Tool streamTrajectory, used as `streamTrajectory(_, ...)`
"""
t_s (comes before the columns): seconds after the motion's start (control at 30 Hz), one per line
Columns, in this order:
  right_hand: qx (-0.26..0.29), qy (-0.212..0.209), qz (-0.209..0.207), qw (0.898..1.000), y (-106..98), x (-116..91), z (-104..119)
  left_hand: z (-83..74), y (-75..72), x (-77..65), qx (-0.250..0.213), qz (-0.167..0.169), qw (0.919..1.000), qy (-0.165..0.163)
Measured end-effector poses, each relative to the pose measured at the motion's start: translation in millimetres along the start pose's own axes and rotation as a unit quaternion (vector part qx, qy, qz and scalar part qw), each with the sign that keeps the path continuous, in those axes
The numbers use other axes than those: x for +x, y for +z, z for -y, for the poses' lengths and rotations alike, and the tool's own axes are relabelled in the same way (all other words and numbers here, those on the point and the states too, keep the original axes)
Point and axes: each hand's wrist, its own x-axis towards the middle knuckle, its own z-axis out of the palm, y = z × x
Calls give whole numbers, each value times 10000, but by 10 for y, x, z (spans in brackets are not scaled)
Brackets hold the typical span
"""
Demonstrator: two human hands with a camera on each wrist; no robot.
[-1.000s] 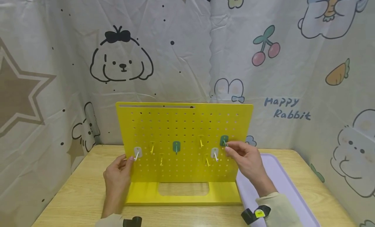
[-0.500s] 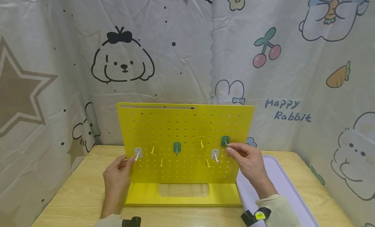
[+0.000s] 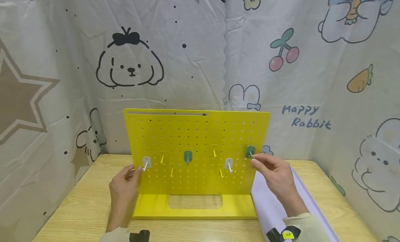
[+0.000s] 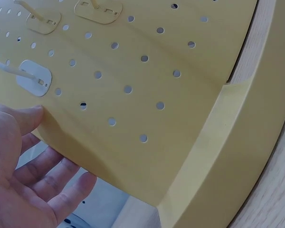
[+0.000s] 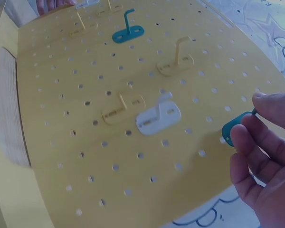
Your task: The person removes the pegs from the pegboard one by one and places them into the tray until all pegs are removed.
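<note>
A yellow pegboard (image 3: 200, 134) stands upright on its base, with several hooks on its face. At the board's left edge my left hand (image 3: 125, 184) grips it, thumb in front and fingers behind the edge, just below a white hook (image 4: 34, 77). My right hand (image 3: 278, 176) pinches the stem of a green hook (image 3: 250, 151) between thumb and fingers. That hook's plate lies against or very close to the board near its right edge; whether its tabs sit in the holes cannot be seen. Another green hook (image 5: 128, 34) is on the board's middle.
Yellow hooks (image 3: 214, 151) and a second white hook (image 3: 229, 164) project from the board. A lilac tray (image 3: 265, 197) lies on the wooden table (image 3: 78, 197) at the right, partly behind my right forearm. A printed curtain (image 3: 193, 61) surrounds the table.
My right hand has moved the green hook a short way right across the board, toward its right edge. The left hand has stayed at the left edge.
</note>
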Motion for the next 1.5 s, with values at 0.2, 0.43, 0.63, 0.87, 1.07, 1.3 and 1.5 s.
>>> streamTrajectory(0.2, -277, -23, -217, 9994, -145, -77, -37, 10, -25, 7, 58, 36, 10000, 15)
streamTrajectory(0.43, -829, 170, -461, 9954, -321, -126, -95, 6, -44, 1, 31, 39, 10000, 19)
streamTrajectory(0.63, -1286, 493, -414, 9896, -441, -122, -223, 0, -54, -4, 33, 25, 10000, 85)
streamTrajectory(0.87, -1827, 1318, -137, 9742, -519, -140, -421, 15, -41, 5, -15, 39, 9999, 97)
streamTrajectory(1.07, -2023, 1818, 169, 9621, -563, -142, -641, 23, -41, 1, 30, -17, 9999, 101)
streamTrajectory(1.3, -2474, 1771, 475, 9514, -619, -161, -834, 27, -36, 5, 9, 1, 10000, 70)
streamTrajectory(1.5, -2681, 1690, 676, 9460, -643, -163, -956, 13, -28, 15, -50, 53, 9999, 77)
